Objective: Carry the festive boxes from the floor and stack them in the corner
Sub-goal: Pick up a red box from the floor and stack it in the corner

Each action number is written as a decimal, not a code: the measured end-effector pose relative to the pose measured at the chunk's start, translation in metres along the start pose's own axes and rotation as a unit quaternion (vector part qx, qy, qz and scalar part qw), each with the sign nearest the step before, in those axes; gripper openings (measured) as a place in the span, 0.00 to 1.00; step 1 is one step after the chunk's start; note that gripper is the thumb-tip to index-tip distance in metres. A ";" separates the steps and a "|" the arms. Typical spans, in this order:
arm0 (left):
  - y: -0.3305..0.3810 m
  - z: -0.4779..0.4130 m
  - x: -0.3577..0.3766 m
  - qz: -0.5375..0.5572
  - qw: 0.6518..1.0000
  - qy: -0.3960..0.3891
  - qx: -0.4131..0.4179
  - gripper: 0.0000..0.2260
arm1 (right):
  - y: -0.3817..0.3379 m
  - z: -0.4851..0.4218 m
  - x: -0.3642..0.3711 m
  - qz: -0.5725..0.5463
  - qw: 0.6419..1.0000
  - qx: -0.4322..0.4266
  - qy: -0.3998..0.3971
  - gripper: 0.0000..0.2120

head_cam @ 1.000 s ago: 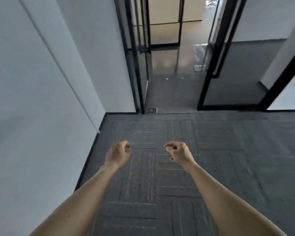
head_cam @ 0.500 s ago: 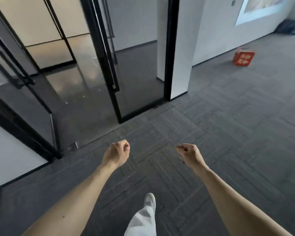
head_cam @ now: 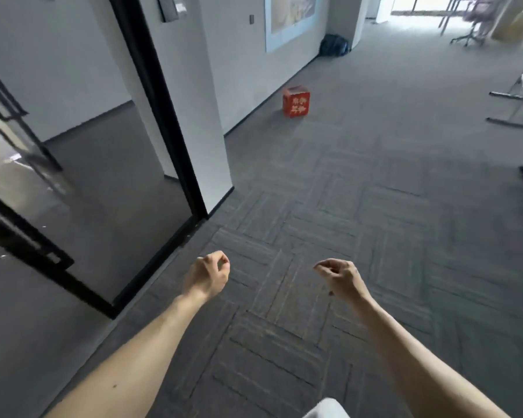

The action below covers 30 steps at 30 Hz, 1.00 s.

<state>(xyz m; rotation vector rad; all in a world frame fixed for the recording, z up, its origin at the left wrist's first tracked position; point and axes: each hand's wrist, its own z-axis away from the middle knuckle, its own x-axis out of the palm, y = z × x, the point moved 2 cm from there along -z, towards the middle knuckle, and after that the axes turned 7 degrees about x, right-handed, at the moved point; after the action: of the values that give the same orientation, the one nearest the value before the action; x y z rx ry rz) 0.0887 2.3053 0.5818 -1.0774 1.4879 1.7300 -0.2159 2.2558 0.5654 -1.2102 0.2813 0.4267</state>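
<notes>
One red festive box (head_cam: 296,102) with gold characters stands on the grey carpet far ahead, close to the left wall. My left hand (head_cam: 207,276) and my right hand (head_cam: 340,276) are held out in front of me, both loosely curled with nothing in them. The box is several steps beyond both hands. No stack of boxes is in view.
A glass door with a black frame (head_cam: 160,116) and a white pillar (head_cam: 212,122) stand on the left. A dark bag (head_cam: 334,46) lies by the far wall. Metal stand legs (head_cam: 509,107) sit at the right, chairs (head_cam: 471,22) far back.
The view has swung right, from the wall corner past the glass doors to the open corridor. The red box now appears nearer the middle. Both hands stay curled and empty.
</notes>
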 end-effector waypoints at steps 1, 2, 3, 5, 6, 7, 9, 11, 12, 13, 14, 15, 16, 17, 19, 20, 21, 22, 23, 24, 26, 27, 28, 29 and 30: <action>0.009 -0.029 0.010 0.003 1.000 -0.006 0.014 0.06 | 0.002 -0.021 -0.009 -0.005 1.000 0.014 0.016 0.08; 0.019 -0.056 0.020 0.006 0.999 -0.013 0.029 0.06 | 0.004 -0.040 -0.018 -0.009 0.999 0.025 0.028 0.08; 0.029 -0.084 0.031 0.005 0.999 -0.026 0.038 0.06 | 0.007 -0.063 -0.026 -0.012 0.999 0.032 0.036 0.07; 0.048 -0.142 0.051 -0.008 0.997 -0.053 0.052 0.06 | 0.008 -0.113 -0.043 -0.013 0.998 0.039 0.043 0.06; 0.056 -0.172 0.060 -0.016 0.996 -0.061 0.059 0.06 | 0.007 -0.141 -0.053 -0.017 0.998 0.042 0.049 0.06; 0.063 -0.203 0.067 -0.023 0.996 -0.066 0.063 0.05 | 0.005 -0.170 -0.062 -0.025 0.997 0.045 0.056 0.06; 0.077 -0.263 0.076 -0.027 0.996 -0.068 0.060 0.05 | -0.004 -0.229 -0.079 -0.032 0.996 0.052 0.063 0.06; 0.093 -0.324 0.075 -0.024 0.997 -0.064 0.048 0.05 | -0.022 -0.288 -0.094 -0.035 0.996 0.056 0.063 0.06; 0.101 -0.354 0.073 -0.022 0.997 -0.062 0.047 0.05 | -0.035 -0.316 -0.100 -0.033 0.996 0.051 0.058 0.06; 0.107 -0.383 0.070 -0.023 0.997 -0.060 0.046 0.05 | -0.049 -0.344 -0.105 -0.027 0.997 0.044 0.052 0.06; 0.114 -0.411 0.065 -0.027 0.997 -0.060 0.048 0.05 | -0.064 -0.372 -0.108 -0.021 0.998 0.039 0.047 0.06; 0.119 -0.438 0.060 -0.030 0.997 -0.057 0.048 0.04 | -0.078 -0.399 -0.111 -0.016 0.998 0.036 0.043 0.05; 0.123 -0.462 0.055 -0.025 0.997 -0.054 0.050 0.04 | -0.091 -0.426 -0.112 -0.013 0.999 0.033 0.037 0.05; 0.124 -0.485 0.051 -0.024 0.997 -0.051 0.048 0.04 | -0.105 -0.452 -0.110 -0.009 0.999 0.028 0.029 0.05; 0.123 -0.531 0.046 -0.028 0.998 -0.043 0.034 0.05 | -0.129 -0.504 -0.103 0.008 1.000 0.015 0.010 0.06; 0.120 -0.557 0.045 -0.030 0.998 -0.037 0.029 0.05 | -0.141 -0.531 -0.098 0.017 1.000 0.011 -0.003 0.06; 0.117 -0.583 0.044 -0.030 0.999 -0.030 0.023 0.06 | -0.151 -0.559 -0.092 0.020 1.000 0.009 -0.016 0.06; 0.112 -0.611 0.045 -0.030 0.999 -0.025 0.021 0.06 | -0.161 -0.586 -0.086 0.024 0.999 0.007 -0.027 0.06; 0.108 -0.639 0.046 -0.029 0.999 -0.020 0.019 0.06 | -0.171 -0.615 -0.080 0.029 0.999 0.003 -0.033 0.05; 0.104 -0.670 0.047 -0.028 0.999 -0.017 0.018 0.06 | -0.180 -0.646 -0.075 0.034 0.999 0.001 -0.033 0.06; 0.095 -0.736 0.050 -0.023 1.000 -0.012 0.016 0.06 | -0.201 -0.706 -0.069 0.033 0.999 0.003 -0.031 0.05; 0.092 -0.770 0.051 -0.020 1.000 -0.014 0.015 0.06 | -0.211 -0.735 -0.068 0.027 0.999 0.009 -0.030 0.05; 0.090 -0.805 0.051 -0.020 0.999 -0.020 0.018 0.06 | -0.222 -0.762 -0.069 0.023 0.999 0.018 -0.024 0.04; 0.090 -0.840 0.049 -0.023 0.999 -0.030 0.021 0.06 | -0.233 -0.789 -0.073 0.020 0.999 0.029 -0.013 0.04; 0.092 -0.875 0.047 -0.025 0.999 -0.039 0.026 0.06 | -0.243 -0.815 -0.078 0.019 0.999 0.038 -0.004 0.05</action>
<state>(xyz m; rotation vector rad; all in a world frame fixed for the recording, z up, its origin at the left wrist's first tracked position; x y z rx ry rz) 0.1533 1.4268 0.5527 -1.0010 1.4379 1.6714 -0.1597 1.4044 0.5316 -1.1312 0.3121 0.4498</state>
